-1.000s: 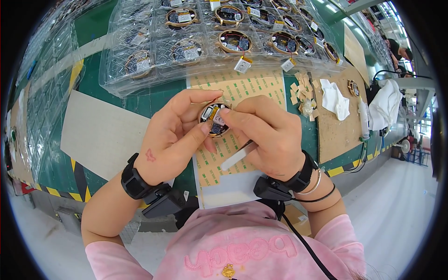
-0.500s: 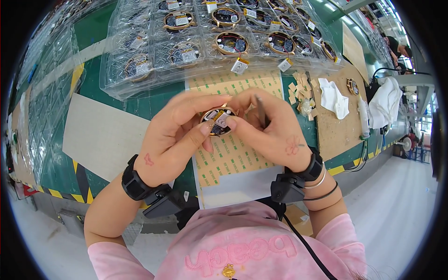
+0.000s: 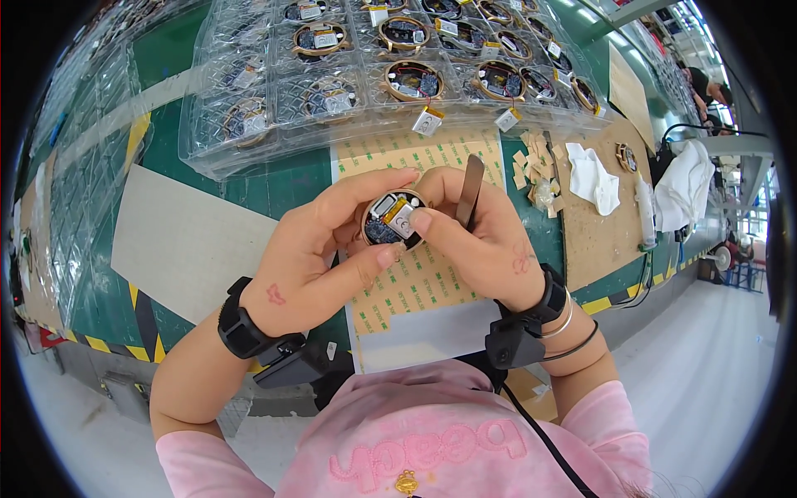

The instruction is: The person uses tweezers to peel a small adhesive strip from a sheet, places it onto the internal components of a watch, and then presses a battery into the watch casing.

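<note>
The left hand [image 3: 320,249] cradles a small round gold-rimmed electronic module [image 3: 392,220] between thumb and fingers, lifted above the green worktop [image 3: 274,178] and turned open face up, which looks meant to keep its small silvery block and circuit parts in plain view. Its grip is narrow, closed around the module's rim. The right hand [image 3: 477,232] meets it from the other side: its forefinger tip presses on the silvery block, apparently to seat it, while the remaining fingers tuck a pair of dark metal tweezers [image 3: 470,191] upright against the palm, seemingly parked there and ready; that grip is closed on the tweezers. Beneath both hands lies a tan backing sheet printed with green marks [image 3: 415,286], near at hand. Further back, clear plastic blister trays [image 3: 274,108] hold more round gold-rimmed modules [image 3: 413,81], one per pocket, some with small rectangular blocks hanging over the tray edge. To the right, a brown board [image 3: 598,241] carries small tan paper scraps [image 3: 531,162] and a crumpled white cloth [image 3: 594,178].
</note>
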`<move>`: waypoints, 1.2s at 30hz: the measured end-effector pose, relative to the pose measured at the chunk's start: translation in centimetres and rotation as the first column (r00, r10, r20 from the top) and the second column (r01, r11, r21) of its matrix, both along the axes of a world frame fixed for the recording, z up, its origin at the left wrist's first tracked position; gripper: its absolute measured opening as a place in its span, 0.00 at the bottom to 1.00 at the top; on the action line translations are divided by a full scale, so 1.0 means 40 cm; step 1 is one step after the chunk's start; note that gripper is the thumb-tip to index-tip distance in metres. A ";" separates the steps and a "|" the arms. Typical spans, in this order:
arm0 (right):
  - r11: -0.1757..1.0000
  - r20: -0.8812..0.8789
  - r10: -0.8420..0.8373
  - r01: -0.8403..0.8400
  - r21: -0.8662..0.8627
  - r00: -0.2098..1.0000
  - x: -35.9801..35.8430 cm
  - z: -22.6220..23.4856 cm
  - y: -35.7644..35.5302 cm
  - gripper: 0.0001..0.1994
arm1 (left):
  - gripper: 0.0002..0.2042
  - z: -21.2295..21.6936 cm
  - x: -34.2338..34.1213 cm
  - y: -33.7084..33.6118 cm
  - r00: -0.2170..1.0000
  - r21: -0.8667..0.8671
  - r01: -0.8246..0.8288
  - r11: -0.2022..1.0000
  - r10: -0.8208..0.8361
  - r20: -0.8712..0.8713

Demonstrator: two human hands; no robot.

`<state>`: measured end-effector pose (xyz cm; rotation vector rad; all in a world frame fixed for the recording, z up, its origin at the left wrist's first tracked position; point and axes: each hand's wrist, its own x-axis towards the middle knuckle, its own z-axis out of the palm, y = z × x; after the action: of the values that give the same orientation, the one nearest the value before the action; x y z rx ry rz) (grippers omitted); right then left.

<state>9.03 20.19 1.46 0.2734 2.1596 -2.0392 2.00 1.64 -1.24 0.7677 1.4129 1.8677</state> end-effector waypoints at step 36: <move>0.992 -0.043 0.124 -0.123 0.009 0.991 0.013 0.011 0.016 0.11 | 0.14 0.029 0.000 -0.016 1.000 -0.173 -0.002 0.985 -0.003 -0.030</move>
<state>9.55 20.85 1.90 0.0938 2.1508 -1.9884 1.99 0.99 -0.10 0.7120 1.5699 1.7128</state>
